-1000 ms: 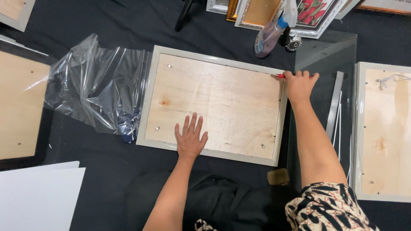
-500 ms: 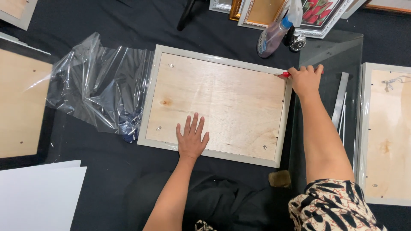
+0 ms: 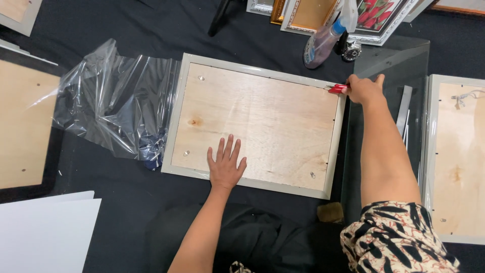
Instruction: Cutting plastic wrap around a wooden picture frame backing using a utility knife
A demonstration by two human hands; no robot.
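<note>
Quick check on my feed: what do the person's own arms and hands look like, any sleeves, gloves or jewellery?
Both forearms are bare, and neither the left hand nor the right hand wears a glove. No ring, watch or bracelet shows. A short patterned sleeve, cream with black and reddish marks, covers the right upper arm. The left arm's sleeve is out of view.

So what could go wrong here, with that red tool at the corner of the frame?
The red tool in the right hand works at the far corner of the grey frame; a slip might gouge the wooden backing. The left hand lies flat on that backing, so a skidding tip could perhaps reach it. A glass sheet lies under the right forearm, and leaning there might crack it.
</note>
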